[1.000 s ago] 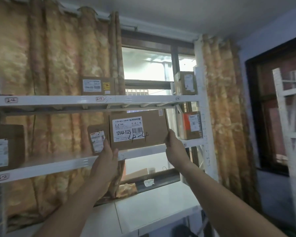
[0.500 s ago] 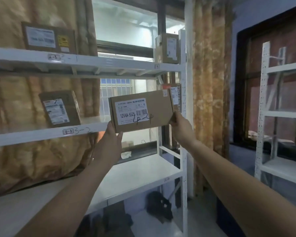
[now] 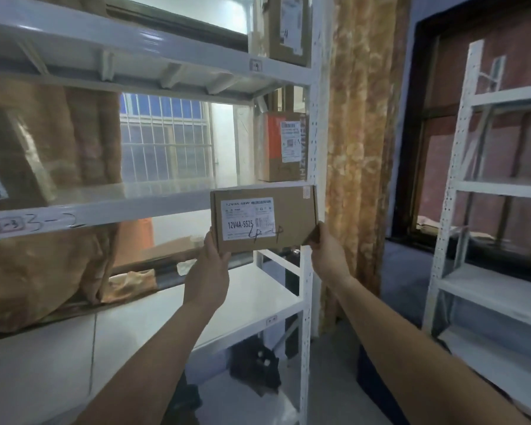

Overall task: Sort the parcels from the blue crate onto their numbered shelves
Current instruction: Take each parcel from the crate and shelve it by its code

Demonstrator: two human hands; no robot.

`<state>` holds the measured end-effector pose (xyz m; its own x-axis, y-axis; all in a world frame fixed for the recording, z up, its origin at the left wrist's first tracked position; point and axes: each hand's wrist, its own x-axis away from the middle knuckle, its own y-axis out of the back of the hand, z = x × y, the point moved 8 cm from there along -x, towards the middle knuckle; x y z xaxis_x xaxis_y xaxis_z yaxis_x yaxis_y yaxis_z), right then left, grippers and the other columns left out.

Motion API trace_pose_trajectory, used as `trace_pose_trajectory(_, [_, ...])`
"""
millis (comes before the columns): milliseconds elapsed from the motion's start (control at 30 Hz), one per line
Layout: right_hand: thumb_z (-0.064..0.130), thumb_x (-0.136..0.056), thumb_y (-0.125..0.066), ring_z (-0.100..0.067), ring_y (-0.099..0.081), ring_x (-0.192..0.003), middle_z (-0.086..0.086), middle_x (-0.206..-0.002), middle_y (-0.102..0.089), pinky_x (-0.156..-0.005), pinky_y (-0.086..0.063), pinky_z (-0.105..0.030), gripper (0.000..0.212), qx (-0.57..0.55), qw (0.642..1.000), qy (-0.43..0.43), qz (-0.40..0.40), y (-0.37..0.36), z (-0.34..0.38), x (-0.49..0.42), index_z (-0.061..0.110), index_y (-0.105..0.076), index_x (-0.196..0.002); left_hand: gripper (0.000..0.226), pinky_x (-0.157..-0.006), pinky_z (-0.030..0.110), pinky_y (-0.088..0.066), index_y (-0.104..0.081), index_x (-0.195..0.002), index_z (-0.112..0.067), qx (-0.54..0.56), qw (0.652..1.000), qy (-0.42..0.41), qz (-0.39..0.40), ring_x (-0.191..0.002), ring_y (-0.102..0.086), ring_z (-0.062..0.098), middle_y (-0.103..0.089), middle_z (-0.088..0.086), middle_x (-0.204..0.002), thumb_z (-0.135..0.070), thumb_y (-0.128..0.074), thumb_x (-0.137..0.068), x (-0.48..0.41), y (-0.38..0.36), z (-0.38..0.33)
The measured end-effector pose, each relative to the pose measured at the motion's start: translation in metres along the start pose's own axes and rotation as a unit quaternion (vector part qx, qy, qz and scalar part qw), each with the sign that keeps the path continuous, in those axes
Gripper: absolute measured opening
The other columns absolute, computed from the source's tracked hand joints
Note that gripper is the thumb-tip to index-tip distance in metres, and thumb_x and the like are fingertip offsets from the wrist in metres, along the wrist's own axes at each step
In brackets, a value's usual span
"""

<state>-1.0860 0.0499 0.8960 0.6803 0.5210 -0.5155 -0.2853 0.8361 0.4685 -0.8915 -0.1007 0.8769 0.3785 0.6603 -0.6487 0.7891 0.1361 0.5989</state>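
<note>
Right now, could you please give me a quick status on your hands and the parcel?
Left hand, right hand: both gripping the parcel by lower corners. Parcel in the air, on no shelf yet. Orange-striped box stands on the shelf behind it.

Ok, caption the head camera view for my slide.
Left hand and right hand hold a cardboard parcel marked 4-4 before the white shelf rack.

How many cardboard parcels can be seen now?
4: held parcel; top-shelf parcel; orange-marked parcel below it; blurred parcel far left. More may be hidden.
</note>
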Motion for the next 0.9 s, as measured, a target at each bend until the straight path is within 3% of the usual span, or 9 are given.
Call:
trace_pose_trajectory(167, [-0.003,-0.091,-0.042,-0.032,-0.060,-0.103,-0.013,-0.114,-0.063,-0.088,-0.053,-0.049,0.038,0.045,0.999,-0.030,0.009,-0.017,-0.061,-0.039,0.011,-0.046,-0.126,0.048,-0.058,0.027,-0.045,-0.019,-0.139,-0.025,0.048,0.998,0.003,0.036,-0.094,-0.066,0.032,-0.061,0.004,-0.126,-0.029,-0.043,-0.097,-0.018,-0.074,0.012])
trace_pose_trajectory(400, [-0.001,-0.093,-0.043,-0.030,-0.061,-0.106,-0.012,-0.115,-0.064,-0.089,-0.051,-0.040,0.032,0.095,0.991,-0.062,0.071,-0.082,-0.141,-0.085,0.010,-0.049,-0.123,0.050,-0.068,0.032,-0.047,-0.018,-0.136,-0.028,0.038,0.996,0.053,0.058,-0.093,-0.066,0.034,-0.064,0.005,-0.121,-0.028,-0.047,-0.095,-0.025,-0.162,0.056])
trace_pose_trajectory(500, [-0.001,-0.092,-0.043,-0.033,-0.061,-0.105,-0.014,-0.113,-0.065,-0.089,-0.053,-0.048,0.032,0.100,0.988,-0.060,0.100,-0.116,-0.172,-0.108,0.009,-0.050,-0.122,0.044,-0.065,0.030,-0.043,-0.023,-0.131,-0.026,0.025,0.995,0.078,0.059,-0.090,-0.066,0.033,-0.065,0.001,-0.118,-0.027,-0.047,-0.094,-0.030,-0.198,0.076])
trace_pose_trajectory(733, [0.009,-0.088,-0.055,-0.024,-0.065,-0.089,-0.006,-0.104,-0.068,-0.079,-0.057,-0.039,0.023,0.099,0.976,-0.072,0.178,-0.174,-0.248,-0.150,0.018,-0.047,-0.108,0.056,-0.071,0.037,-0.052,-0.015,-0.138,-0.026,-0.025,0.989,0.117,0.088,-0.089,-0.066,0.032,-0.064,0.003,-0.121,-0.024,-0.048,-0.094,-0.038,-0.279,0.111])
trace_pose_trajectory(800, [0.004,-0.089,-0.051,-0.024,-0.064,-0.092,-0.006,-0.108,-0.068,-0.077,-0.053,-0.035,0.028,0.088,0.972,-0.084,0.199,-0.210,-0.299,-0.183,0.017,-0.050,-0.113,0.062,-0.078,0.040,-0.054,-0.008,-0.141,-0.029,-0.030,0.984,0.136,0.113,-0.097,-0.066,0.030,-0.060,0.003,-0.127,-0.023,-0.048,-0.093,-0.048,-0.344,0.131])
trace_pose_trajectory(900, [0.001,-0.092,-0.046,-0.025,-0.062,-0.105,-0.004,-0.116,-0.066,-0.077,-0.048,-0.026,0.038,0.054,0.969,-0.092,0.223,-0.231,-0.316,-0.174,0.018,-0.050,-0.126,0.075,-0.089,0.044,-0.050,0.005,-0.145,-0.030,-0.013,0.976,0.150,0.161,-0.113,-0.058,0.032,-0.051,0.006,-0.139,-0.023,-0.049,-0.093,-0.033,-0.366,0.144])
